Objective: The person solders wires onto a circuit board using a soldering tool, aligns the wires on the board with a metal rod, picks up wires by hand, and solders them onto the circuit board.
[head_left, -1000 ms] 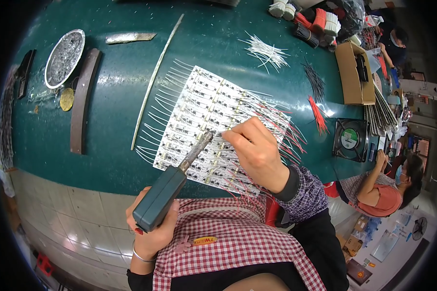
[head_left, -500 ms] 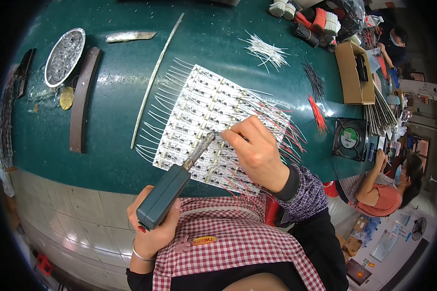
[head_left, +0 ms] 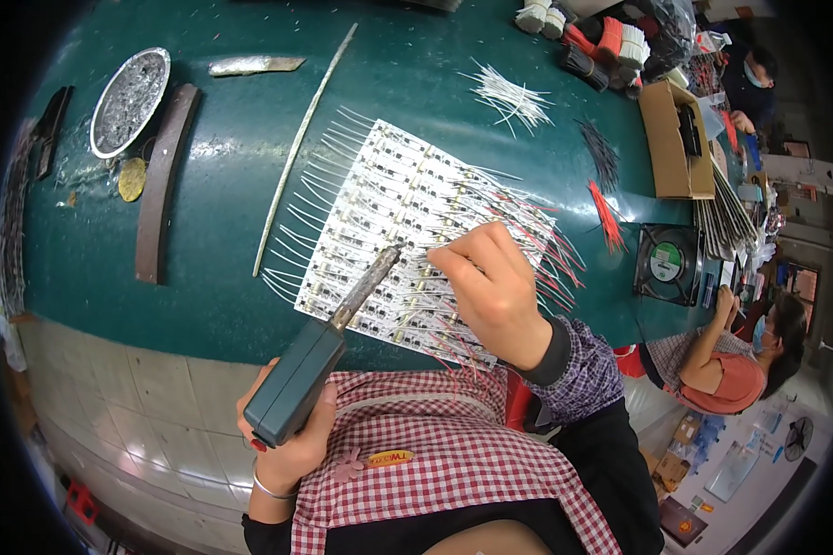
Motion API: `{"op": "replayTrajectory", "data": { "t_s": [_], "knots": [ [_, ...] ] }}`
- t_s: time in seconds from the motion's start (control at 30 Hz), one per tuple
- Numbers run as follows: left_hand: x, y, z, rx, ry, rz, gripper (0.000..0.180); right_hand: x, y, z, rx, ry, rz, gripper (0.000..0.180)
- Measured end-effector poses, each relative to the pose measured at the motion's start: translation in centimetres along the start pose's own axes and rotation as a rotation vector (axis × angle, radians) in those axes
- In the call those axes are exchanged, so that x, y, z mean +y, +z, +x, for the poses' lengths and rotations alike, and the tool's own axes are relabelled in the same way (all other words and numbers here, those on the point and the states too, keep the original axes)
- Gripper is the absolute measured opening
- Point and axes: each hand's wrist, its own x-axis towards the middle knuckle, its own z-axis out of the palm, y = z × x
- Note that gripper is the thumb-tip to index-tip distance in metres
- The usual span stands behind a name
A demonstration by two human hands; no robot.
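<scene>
A white panel of circuit strips (head_left: 379, 208) is laid near the middle of the green worktop (head_left: 222, 305), reaching almost to its near edge. The panel is made of many narrow strips side by side, dotted with small dark parts; thin white wires stick out along its left side and red wires along its right. The strips are too many and too fine to be counted surely.

One soldering iron (head_left: 319, 347) is held in the left hand (head_left: 287, 435), the grip closed around its dark green handle at the near edge; its grey tip rests on the panel. The right hand (head_left: 495, 291) lies on the panel's near right part, fingers pinched together just beside the tip, apparently on a thin wire, though this is hard to make out.

Toward the far left corner one round metal dish (head_left: 130, 100) is seen, with one long dark bar (head_left: 162, 180) beside it. One bundle of loose white wires (head_left: 509, 92) lies at the far edge, and one small fan (head_left: 668, 264) and one open cardboard box (head_left: 666, 139) stand at the right edge.
</scene>
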Motion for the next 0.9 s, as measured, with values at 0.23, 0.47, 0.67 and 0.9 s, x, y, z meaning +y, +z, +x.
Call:
{"op": "replayTrajectory", "data": {
  "t_s": [0.23, 0.47, 0.67, 0.9],
  "knots": [
    [0.15, -0.32, -0.31, -0.025, -0.011, 0.008, 0.021, -0.64, 0.07, -0.48, -0.042, 0.004, 0.069, 0.034],
    [0.41, -0.26, -0.12, -0.074, 0.01, 0.039, 0.021, -0.72, 0.04, -0.68, -0.078, 0.019, 0.038, 0.032],
    [0.45, 0.0, -0.08, -0.089, -0.007, 0.018, 0.017, -0.78, 0.07, -0.8, -0.091, 0.02, 0.012, 0.03],
    [0.35, 0.0, -0.09, -0.108, 0.021, 0.064, 0.014, -0.91, -0.01, -0.75, -0.103, 0.023, -0.009, 0.03]
  ]
}}
